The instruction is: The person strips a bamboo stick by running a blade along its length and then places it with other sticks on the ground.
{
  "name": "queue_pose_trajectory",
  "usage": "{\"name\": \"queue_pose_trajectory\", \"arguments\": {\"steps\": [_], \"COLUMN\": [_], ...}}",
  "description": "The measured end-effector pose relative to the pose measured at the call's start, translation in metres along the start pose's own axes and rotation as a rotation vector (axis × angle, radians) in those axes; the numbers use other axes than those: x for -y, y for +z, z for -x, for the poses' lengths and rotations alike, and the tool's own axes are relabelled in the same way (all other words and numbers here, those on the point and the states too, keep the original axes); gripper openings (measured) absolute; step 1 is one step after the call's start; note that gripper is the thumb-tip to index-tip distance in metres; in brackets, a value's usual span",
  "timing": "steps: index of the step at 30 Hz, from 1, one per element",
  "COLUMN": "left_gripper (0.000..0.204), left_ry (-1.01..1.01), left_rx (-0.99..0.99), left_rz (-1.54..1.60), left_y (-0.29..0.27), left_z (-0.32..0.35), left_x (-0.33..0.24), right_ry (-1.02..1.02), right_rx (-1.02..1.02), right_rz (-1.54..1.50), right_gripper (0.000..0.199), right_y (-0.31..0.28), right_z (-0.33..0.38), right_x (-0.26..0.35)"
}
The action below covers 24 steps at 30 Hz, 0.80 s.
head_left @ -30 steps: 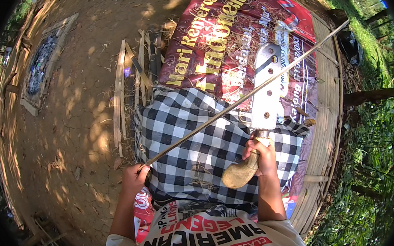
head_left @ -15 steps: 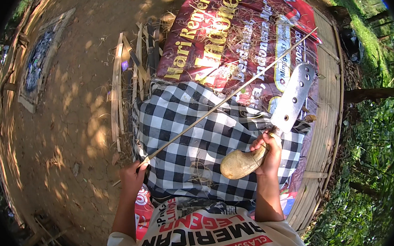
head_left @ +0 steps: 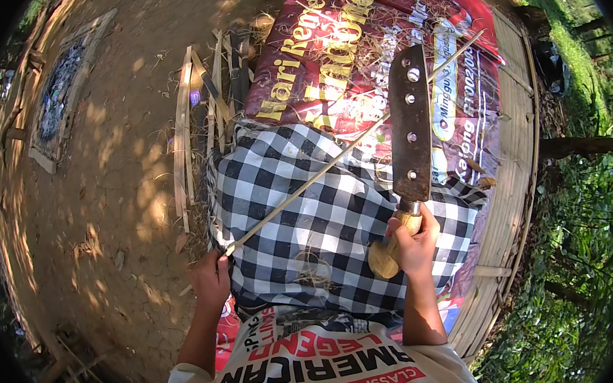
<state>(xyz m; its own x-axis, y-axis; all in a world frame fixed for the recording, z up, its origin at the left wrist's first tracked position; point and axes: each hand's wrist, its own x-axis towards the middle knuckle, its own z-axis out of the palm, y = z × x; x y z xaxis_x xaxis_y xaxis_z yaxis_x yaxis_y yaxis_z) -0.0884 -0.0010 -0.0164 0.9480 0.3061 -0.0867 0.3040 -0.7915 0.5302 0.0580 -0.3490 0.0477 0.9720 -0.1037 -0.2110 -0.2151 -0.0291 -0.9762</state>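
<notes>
A long, thin bamboo strip (head_left: 306, 185) slants across my lap, from the lower left to the far right. My left hand (head_left: 210, 277) is closed on its near end. In my right hand (head_left: 415, 244) I grip a broad-bladed knife (head_left: 411, 126) by its curved, light wooden handle. Several holes run along the dark blade, which points away from me and crosses over the strip's far part; whether they touch I cannot tell. Beneath both lies a black-and-white checked cloth (head_left: 288, 229) covering my legs.
A red printed banner (head_left: 297, 70) strewn with curly shavings spreads ahead, on a bamboo platform (head_left: 517, 124) whose edge runs along the right. Split bamboo pieces (head_left: 185, 136) lie left of the banner. On the dirt floor (head_left: 120, 199) is a framed ash pit (head_left: 61, 88); greenery grows at right.
The knife has turned from leaning right to nearly upright, its blade now showing a dark side and overlapping the strip. The strip's far end has shifted slightly left and away.
</notes>
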Motion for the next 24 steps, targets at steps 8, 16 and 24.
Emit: {"name": "queue_pose_trajectory", "arguments": {"steps": [8,16,24], "left_gripper": [0.031,0.023,0.018], "left_ry": [0.033,0.046,0.043], "left_rx": [0.017,0.038,-0.042], "left_rz": [0.046,0.139,0.119], "left_y": [0.003,-0.002,0.008], "left_z": [0.005,0.007,0.017], "left_x": [0.002,-0.004,0.000], "right_ry": [-0.320,-0.330,-0.292], "right_rx": [0.031,-0.013,-0.046], "right_rz": [0.527,0.536,0.504], "right_gripper": [0.029,0.033,0.032], "right_y": [0.017,0.004,-0.007], "right_z": [-0.003,-0.004,-0.005], "right_x": [0.006,0.011,0.010]}}
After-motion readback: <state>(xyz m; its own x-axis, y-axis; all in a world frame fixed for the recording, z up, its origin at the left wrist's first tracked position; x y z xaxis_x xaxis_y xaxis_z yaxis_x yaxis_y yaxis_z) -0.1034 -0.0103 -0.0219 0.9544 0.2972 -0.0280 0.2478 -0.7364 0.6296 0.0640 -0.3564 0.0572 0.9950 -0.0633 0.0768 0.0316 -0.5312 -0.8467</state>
